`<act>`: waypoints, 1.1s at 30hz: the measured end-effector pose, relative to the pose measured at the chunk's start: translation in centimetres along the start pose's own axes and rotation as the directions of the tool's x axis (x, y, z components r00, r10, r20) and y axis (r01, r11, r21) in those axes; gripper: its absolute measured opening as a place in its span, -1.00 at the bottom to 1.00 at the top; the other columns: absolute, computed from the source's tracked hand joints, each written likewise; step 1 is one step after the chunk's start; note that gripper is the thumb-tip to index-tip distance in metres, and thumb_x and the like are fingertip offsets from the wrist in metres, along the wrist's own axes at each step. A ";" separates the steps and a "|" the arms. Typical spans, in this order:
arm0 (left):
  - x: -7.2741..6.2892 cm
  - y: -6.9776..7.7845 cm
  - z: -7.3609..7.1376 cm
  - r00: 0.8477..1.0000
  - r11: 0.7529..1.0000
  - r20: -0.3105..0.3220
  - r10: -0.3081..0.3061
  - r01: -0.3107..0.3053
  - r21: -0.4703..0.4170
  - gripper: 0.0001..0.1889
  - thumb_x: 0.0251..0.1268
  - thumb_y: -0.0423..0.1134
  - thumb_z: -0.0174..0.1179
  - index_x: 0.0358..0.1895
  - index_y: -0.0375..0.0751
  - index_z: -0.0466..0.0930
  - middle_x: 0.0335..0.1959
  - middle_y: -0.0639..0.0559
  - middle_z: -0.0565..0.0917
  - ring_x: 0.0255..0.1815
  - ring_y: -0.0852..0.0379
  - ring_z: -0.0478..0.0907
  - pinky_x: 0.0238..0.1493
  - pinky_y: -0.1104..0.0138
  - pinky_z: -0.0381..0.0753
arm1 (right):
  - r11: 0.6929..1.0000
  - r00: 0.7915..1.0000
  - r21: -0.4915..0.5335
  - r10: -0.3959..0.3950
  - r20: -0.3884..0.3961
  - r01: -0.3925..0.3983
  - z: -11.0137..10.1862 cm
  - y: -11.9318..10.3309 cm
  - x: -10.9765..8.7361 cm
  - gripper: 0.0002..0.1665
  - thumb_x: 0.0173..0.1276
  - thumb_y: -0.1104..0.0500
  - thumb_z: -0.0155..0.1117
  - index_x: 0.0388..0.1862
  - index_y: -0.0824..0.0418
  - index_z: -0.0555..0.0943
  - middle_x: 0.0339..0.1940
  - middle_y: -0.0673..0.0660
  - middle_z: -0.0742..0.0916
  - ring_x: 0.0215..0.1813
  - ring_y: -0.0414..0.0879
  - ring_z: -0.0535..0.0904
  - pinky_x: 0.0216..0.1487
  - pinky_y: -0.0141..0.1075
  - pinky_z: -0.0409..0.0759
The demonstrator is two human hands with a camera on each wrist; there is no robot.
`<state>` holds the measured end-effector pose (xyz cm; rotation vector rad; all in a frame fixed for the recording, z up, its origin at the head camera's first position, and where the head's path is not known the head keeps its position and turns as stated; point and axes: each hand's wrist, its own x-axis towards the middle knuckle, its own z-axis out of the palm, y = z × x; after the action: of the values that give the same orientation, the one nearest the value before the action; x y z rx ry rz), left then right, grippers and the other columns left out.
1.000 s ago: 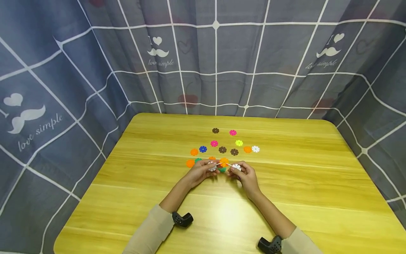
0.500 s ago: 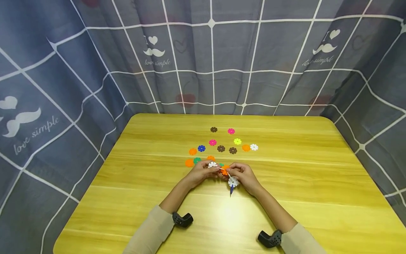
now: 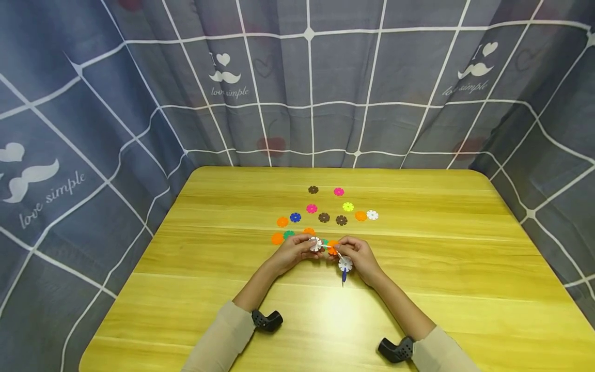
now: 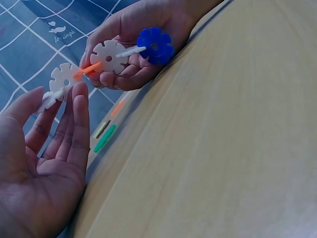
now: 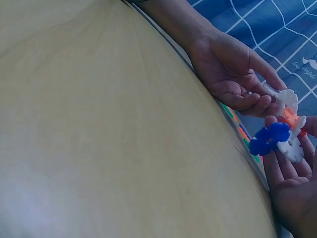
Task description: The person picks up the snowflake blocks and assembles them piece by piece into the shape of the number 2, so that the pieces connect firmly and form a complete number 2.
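Note:
Both hands hold one linked chain of slotted snowflake discs just above the table. My left hand (image 3: 294, 250) pinches the white disc (image 3: 315, 244) at the chain's left end between thumb and fingers. An orange disc (image 3: 332, 248) sits in the middle, where my right hand (image 3: 361, 259) grips with thumb and fingertips. From there another white disc (image 3: 345, 264) hangs toward the person, and a blue disc (image 3: 344, 275) ends the chain, seen edge-on. In the left wrist view the blue disc (image 4: 155, 46) shows flat, joined through a white disc seen edge-on to a white disc (image 4: 108, 58).
Loose discs lie flat beyond the hands: brown (image 3: 324, 217), pink (image 3: 312, 208), yellow (image 3: 348, 206), blue (image 3: 295, 217), white (image 3: 372, 215) and several orange (image 3: 282, 221). A green disc (image 3: 288, 234) lies by the left fingers. A grid-patterned curtain (image 3: 288, 93) hangs behind the wooden table (image 3: 418, 289).
The chain's right part has swung down toward the person, bringing the blue end disc into view. The right fingers have shifted in to the orange disc. Loose discs stay put.

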<state>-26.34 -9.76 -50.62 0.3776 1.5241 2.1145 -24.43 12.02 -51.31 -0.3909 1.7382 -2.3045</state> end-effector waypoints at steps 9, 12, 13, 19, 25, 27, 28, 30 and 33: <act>0.0 -0.1 0.0 1.000 1.000 0.015 0.011 -0.011 0.019 -0.82 0.40 -0.26 0.00 -0.19 -0.31 0.53 -0.32 -0.10 0.61 -0.30 0.06 0.61 -0.13 0.24 0.59 | 0.999 1.000 0.051 0.000 0.018 -0.001 -0.1 0.2 0.0 -0.89 0.31 0.26 0.18 -0.32 0.33 0.53 -0.48 0.16 0.71 -0.40 -0.01 0.67 -0.31 -0.25 0.64; 0.0 0.0 0.0 1.000 1.000 0.011 0.010 -0.010 0.019 -0.82 0.40 -0.26 0.00 -0.19 -0.31 0.53 -0.34 -0.10 0.62 -0.31 0.06 0.61 -0.16 0.28 0.60 | 0.999 1.000 0.052 -0.003 0.017 0.002 -0.1 0.1 0.0 -0.87 0.31 0.27 0.18 -0.29 0.35 0.52 -0.47 0.16 0.71 -0.39 0.00 0.67 -0.28 -0.24 0.64; 0.0 0.0 0.1 1.000 1.000 0.008 0.010 -0.010 0.018 -0.82 0.40 -0.27 0.00 -0.19 -0.32 0.53 -0.34 -0.10 0.62 -0.31 0.06 0.62 -0.17 0.29 0.60 | 0.999 1.000 0.049 -0.002 0.016 0.002 -0.1 0.1 0.0 -0.86 0.31 0.27 0.18 -0.27 0.37 0.52 -0.46 0.16 0.71 -0.39 -0.01 0.67 -0.28 -0.24 0.64; 0.1 -0.1 0.3 0.999 0.996 0.025 0.024 -0.026 0.086 -0.66 0.38 -0.22 0.03 -0.05 -0.51 0.49 -0.30 -0.19 0.64 -0.29 0.03 0.62 -0.15 0.24 0.60 | 1.000 1.000 0.011 0.000 0.006 0.000 -0.1 0.1 0.0 -0.76 0.31 0.30 0.16 -0.20 0.52 0.48 -0.44 0.17 0.72 -0.39 -0.02 0.67 -0.31 -0.28 0.63; 0.3 -0.5 0.5 0.999 0.977 0.003 0.045 -0.044 0.208 -0.63 0.28 -0.19 0.15 -0.03 -0.48 0.52 -0.24 -0.23 0.65 -0.25 -0.03 0.63 -0.10 0.14 0.58 | 0.999 1.000 -0.053 -0.006 -0.017 0.005 0.1 -0.1 0.0 -0.82 0.30 0.30 0.18 -0.26 0.45 0.51 -0.44 0.15 0.72 -0.39 -0.02 0.67 -0.34 -0.32 0.62; 0.4 -0.7 0.6 0.998 0.965 -0.016 0.059 -0.053 0.258 -0.65 0.22 -0.21 0.21 -0.06 -0.44 0.55 -0.22 -0.20 0.65 -0.22 -0.04 0.63 -0.09 0.15 0.58 | 0.998 1.000 -0.060 -0.004 -0.014 0.003 0.1 -0.1 0.0 -0.80 0.30 0.30 0.18 -0.26 0.47 0.51 -0.44 0.15 0.72 -0.38 -0.01 0.67 -0.31 -0.30 0.63; 0.4 -0.7 0.6 0.998 0.958 -0.025 0.064 -0.054 0.282 -0.66 0.21 -0.22 0.23 -0.06 -0.43 0.57 -0.20 -0.18 0.65 -0.20 -0.04 0.63 -0.08 0.17 0.57 | 0.998 1.000 -0.062 -0.001 -0.012 0.001 0.1 -0.1 0.0 -0.78 0.30 0.29 0.18 -0.24 0.49 0.50 -0.43 0.16 0.72 -0.37 0.00 0.67 -0.28 -0.28 0.63; 0.4 -0.6 0.8 0.997 0.938 -0.040 0.065 -0.047 0.344 -0.66 0.18 -0.19 0.26 -0.07 -0.39 0.60 -0.16 -0.14 0.65 -0.16 0.02 0.61 -0.09 0.24 0.57 | 0.998 1.000 -0.067 0.004 -0.002 -0.005 0.1 -0.1 0.0 -0.72 0.30 0.28 0.20 -0.21 0.55 0.49 -0.41 0.18 0.72 -0.35 0.02 0.67 -0.22 -0.23 0.63; 0.3 -0.3 1.1 0.997 0.900 -0.058 0.052 -0.022 0.436 -0.66 0.14 -0.14 0.29 -0.10 -0.31 0.65 -0.12 -0.04 0.66 -0.16 0.15 0.55 -0.20 0.36 0.55 | 0.996 1.000 -0.088 0.027 0.005 -0.026 0.1 -0.2 0.1 -0.69 0.27 0.25 0.24 -0.21 0.54 0.52 -0.39 0.20 0.72 -0.34 0.02 0.67 -0.21 -0.21 0.62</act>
<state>-25.96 -8.68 -50.55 0.4951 2.0482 1.8129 -24.48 11.90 -51.12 -0.3873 1.8356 -2.2120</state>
